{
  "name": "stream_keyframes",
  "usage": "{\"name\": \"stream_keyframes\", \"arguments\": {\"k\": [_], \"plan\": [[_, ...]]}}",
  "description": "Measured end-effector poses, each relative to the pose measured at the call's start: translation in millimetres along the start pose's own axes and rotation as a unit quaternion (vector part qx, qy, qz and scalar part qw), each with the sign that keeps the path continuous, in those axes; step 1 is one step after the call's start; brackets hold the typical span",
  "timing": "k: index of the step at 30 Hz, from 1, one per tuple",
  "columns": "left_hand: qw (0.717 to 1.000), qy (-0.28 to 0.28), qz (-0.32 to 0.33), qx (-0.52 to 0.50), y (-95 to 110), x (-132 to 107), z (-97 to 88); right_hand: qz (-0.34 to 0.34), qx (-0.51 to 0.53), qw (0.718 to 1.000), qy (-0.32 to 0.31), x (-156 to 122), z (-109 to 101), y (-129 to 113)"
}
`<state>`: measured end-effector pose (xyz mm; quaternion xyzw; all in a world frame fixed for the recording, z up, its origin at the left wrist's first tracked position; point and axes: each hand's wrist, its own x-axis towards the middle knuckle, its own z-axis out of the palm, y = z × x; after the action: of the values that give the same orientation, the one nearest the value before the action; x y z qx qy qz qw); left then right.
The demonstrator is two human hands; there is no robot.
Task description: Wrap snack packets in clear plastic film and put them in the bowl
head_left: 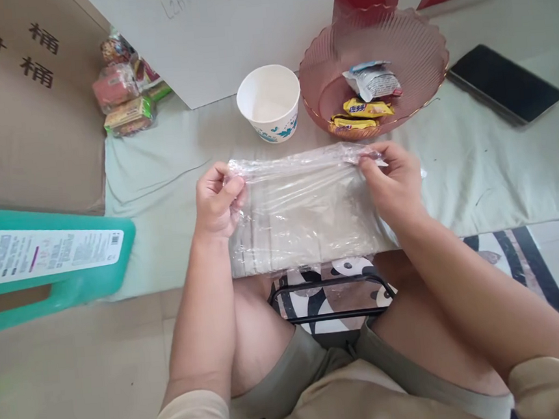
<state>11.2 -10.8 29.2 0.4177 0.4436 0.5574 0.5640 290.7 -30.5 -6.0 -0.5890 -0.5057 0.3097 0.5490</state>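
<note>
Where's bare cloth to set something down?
Two patches of green cloth: between the cardboard box and left hand, and right of the right hand, this side of the smartphone. Crowded between the hands: clear plastic film, with the paper cup and fluted pink bowl behind.

Film [304,217], one piece. Thin, clear, colourless plastic, glossy, with white highlights; whether single sheet or bag cannot be told. Condition: finely creased throughout. Pose: drawn wide, pinched at both far corners; far edge gathered into a narrow, whitish, bunched band running nearly straight across; body spread toward the near side, roughly rectangular. Position: over the near edge of the cloth [496,177], whose folds show through.
</note>
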Motion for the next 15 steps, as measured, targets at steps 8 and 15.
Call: {"name": "stream_keyframes", "arguments": {"k": [8, 15], "plan": [[0.994, 0.085, 0.033, -0.058, 2, 3, -5.4, -0.007, 0.068, 0.997, 0.044, -1, -5, 10], [0.984, 0.031, -0.177, 0.009, -8, 7, -4.5, 0.035, 0.08, 0.996, 0.013, 1, -2, 15]]}}
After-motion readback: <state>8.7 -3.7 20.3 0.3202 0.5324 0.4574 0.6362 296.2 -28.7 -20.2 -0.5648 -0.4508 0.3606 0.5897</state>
